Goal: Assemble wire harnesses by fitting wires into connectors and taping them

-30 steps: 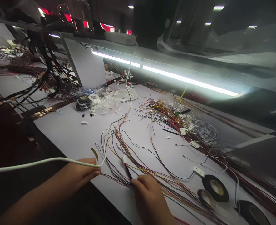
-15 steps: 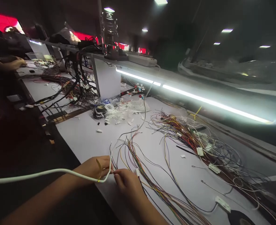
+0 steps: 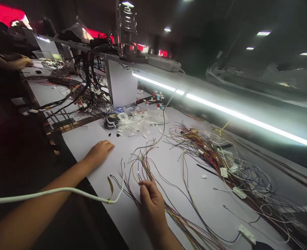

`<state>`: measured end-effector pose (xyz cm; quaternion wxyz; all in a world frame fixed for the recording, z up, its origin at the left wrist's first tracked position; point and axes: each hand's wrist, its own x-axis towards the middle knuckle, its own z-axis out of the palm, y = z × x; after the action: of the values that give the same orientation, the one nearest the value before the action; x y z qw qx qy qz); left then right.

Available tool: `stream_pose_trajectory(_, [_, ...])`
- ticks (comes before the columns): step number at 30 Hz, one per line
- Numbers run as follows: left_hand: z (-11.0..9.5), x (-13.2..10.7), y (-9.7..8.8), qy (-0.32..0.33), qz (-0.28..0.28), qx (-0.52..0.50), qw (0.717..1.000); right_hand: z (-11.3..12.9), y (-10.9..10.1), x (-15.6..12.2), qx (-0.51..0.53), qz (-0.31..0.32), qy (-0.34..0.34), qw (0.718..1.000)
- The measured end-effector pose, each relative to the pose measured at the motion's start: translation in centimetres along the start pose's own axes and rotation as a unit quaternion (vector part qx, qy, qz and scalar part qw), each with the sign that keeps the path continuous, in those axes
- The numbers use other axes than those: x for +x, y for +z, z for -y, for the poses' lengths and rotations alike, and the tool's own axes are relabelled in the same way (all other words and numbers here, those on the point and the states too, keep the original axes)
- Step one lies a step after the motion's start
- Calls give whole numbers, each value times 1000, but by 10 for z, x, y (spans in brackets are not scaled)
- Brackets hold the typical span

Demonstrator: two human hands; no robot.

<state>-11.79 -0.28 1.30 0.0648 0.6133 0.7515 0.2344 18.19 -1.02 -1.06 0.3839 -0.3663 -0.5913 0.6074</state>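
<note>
My left hand (image 3: 101, 152) rests on the white tabletop (image 3: 91, 139) at the left, its fingers drawn together and pointing right; whatever is under the fingertips is hidden. Nearer the middle, my right hand (image 3: 153, 198) pinches thin wires (image 3: 140, 177) between thumb and forefinger, their small terminal ends sticking up past the fingertips. A long bundle of coloured wires (image 3: 178, 217) runs beside and behind this hand toward the lower right. A white cable (image 3: 91, 196) with a yellow tie crosses above my left forearm and bends up between the two hands.
Small white connectors and clear plastic bags (image 3: 140, 121) lie at the back. A tangled wire pile (image 3: 208, 152) covers the right side. Above stands a shelf with a lit tube (image 3: 247, 118) and a clear jar (image 3: 127, 31). At far left is another person's hand (image 3: 22, 62).
My left hand has left the right hand and moved up and left, over where a small white connector lay. My right hand has risen slightly to the right, wire ends now showing.
</note>
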Motion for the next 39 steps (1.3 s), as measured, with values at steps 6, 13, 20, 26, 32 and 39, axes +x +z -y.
stream_pose_trajectory(6, [-81,-104,12,-57,167,-278,944,11,-19,5,17,-8,-5,1000])
stream_pose_trajectory(13, [-165,-151,37,-299,133,-665,671,26,-23,2,-9,14,33,999])
stream_pose_trajectory(20, [-184,-131,36,-325,37,-762,558,36,-34,-15,1,44,56,997])
stream_pose_trajectory(26, [-178,-132,39,-361,74,-769,523,35,-42,-33,-85,40,29,995])
stream_pose_trajectory(32, [-169,-140,40,-329,64,-695,636,41,-43,-29,-96,62,8,993])
stream_pose_trajectory(39, [-162,-140,37,-271,78,-637,717,41,-46,-29,-106,68,-20,992])
